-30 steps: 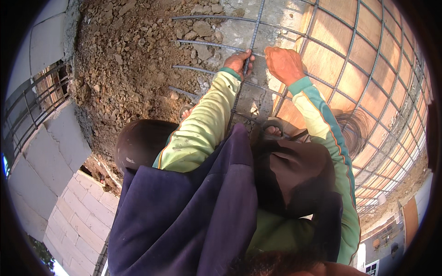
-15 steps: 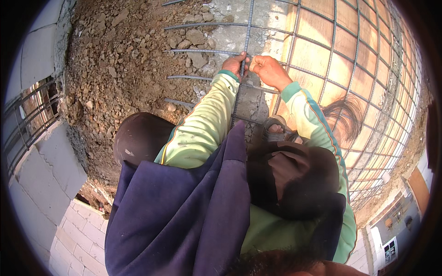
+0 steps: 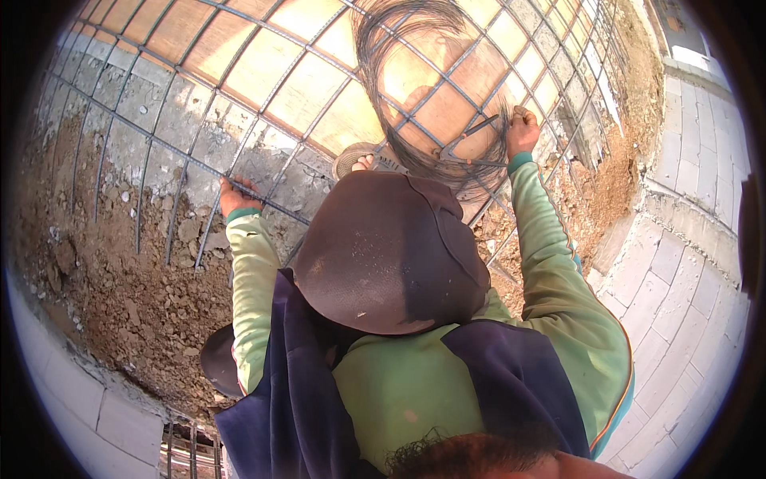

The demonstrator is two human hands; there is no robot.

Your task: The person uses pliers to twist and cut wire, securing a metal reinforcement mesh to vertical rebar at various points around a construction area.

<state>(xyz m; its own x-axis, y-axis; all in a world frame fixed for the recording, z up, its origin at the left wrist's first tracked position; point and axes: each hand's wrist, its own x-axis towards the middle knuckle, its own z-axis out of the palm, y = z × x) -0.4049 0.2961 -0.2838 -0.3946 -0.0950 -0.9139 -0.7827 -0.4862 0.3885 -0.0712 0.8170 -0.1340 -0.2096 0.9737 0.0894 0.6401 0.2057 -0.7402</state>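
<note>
My left hand (image 3: pixel 239 194) is closed around a ribbed steel bar (image 3: pixel 191 160) near the outer edge of the rebar mesh, with the fingers partly behind it. Off to the right, the fingers of my right hand (image 3: pixel 523 130) are curled at the end of a loose bundle of thin dark tie wire (image 3: pixel 373 60) and pinch strands of it. The bundle curves in a big arc over the mesh. Among the wire, close to my right hand, lies a tool with dark handles (image 3: pixel 482 125), which looks like pincers.
Plywood sheets (image 3: pixel 319 96) lie beneath the mesh, beside a rough concrete strip (image 3: pixel 279 172). Bar ends stick out over rubble and soil (image 3: pixel 120 295) at the left. A sandalled foot (image 3: pixel 363 162) stands by my knee. Grey block walls (image 3: pixel 678 263) rise at right and lower left.
The view has swung to the right. My hands, together at a bar crossing before, are now far apart: the left stays at the mesh edge, the right has reached out to the wire bundle.
</note>
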